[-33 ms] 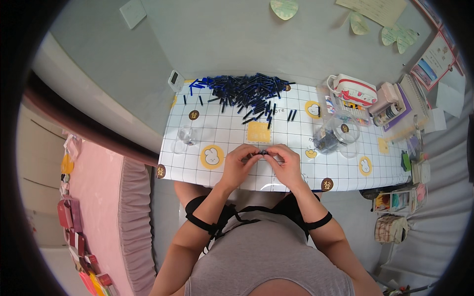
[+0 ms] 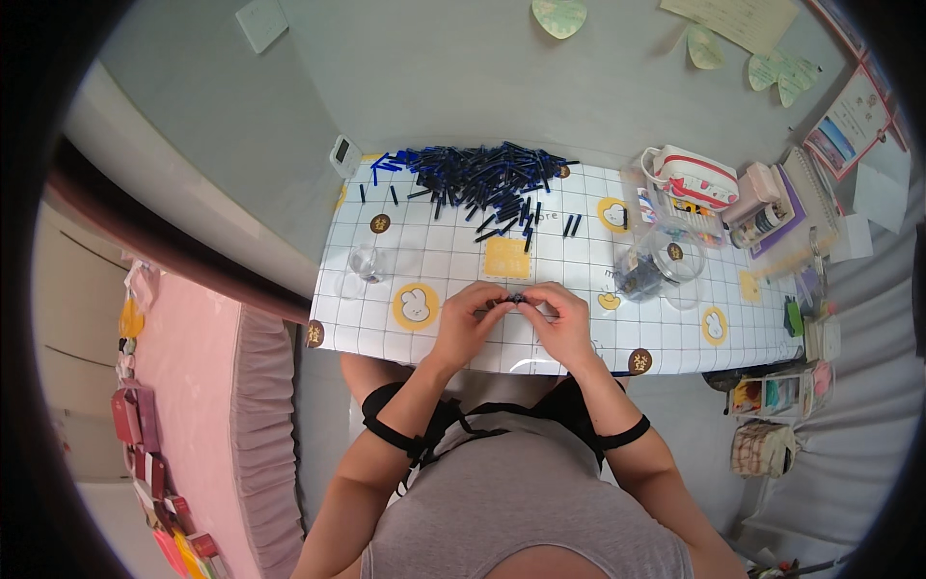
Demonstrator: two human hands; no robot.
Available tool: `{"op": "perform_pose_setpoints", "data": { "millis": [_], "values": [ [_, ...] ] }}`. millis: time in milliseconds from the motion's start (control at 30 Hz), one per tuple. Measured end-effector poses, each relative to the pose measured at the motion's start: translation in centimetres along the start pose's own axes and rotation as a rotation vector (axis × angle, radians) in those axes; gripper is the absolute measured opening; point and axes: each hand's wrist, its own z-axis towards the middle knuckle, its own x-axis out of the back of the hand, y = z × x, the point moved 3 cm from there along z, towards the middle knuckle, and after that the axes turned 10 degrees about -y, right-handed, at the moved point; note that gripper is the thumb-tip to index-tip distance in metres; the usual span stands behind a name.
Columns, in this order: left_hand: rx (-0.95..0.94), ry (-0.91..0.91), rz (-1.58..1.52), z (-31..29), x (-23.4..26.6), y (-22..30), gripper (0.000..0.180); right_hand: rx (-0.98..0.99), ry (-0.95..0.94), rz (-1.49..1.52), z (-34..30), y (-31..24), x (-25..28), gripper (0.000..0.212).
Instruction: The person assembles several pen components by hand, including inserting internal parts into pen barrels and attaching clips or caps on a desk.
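Observation:
Above the near part of the table, my left hand (image 2: pixel 472 316) and my right hand (image 2: pixel 558 318) meet fingertip to fingertip. Pinched between them is a small dark piece (image 2: pixel 518 298), mostly covered by the fingers, so its kind cannot be made out. Beyond the hands, a big heap of short dark blue tubes (image 2: pixel 482 179), like ink cartridges, lies against the wall, with several strays around it. To the right, a clear plastic jar (image 2: pixel 687 253) lies on its side with dark small pieces (image 2: pixel 637 274) in it. A small clear cup (image 2: pixel 367 262) is left of my hands.
The table (image 2: pixel 453 261) has a white gridded cover with printed stickers. A white timer (image 2: pixel 342 154) stands at its far left corner. At the far right are a white and red pouch (image 2: pixel 696 177), a purple notebook (image 2: pixel 783 214) and a clear organizer. A pink bed (image 2: pixel 193 386) is on the left.

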Motion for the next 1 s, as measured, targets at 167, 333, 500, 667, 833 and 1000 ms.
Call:
{"op": "perform_pose_setpoints", "data": {
  "millis": [167,333,500,667,833,1000],
  "values": [
    [-0.051,-0.058,0.001,-0.01,-0.15,-0.33,0.017,-0.076,-0.043,0.033,-0.17,0.38,0.27,0.02],
    [-0.018,-0.041,0.001,-0.25,-0.22,-0.31,0.019,-0.093,-0.023,0.023,-0.41,0.92,0.18,0.022],
    [-0.017,-0.035,-0.003,-0.19,-0.12,-0.12,0.023,-0.073,-0.023,0.006,-0.32,0.61,0.21,0.023],
    [-0.014,-0.044,0.012,-0.13,0.0,0.14,0.023,-0.081,-0.036,-0.001,-0.03,-0.01,0.19,0.025],
    [-0.026,-0.04,-0.004,-0.03,-0.1,0.22,0.025,-0.087,-0.043,0.015,-0.14,0.22,0.03,0.027],
    [-0.055,-0.023,0.054,-0.08,-0.03,-0.12,0.026,-0.081,-0.029,0.019,-0.4,0.7,-0.36,0.028]
  ]
}}
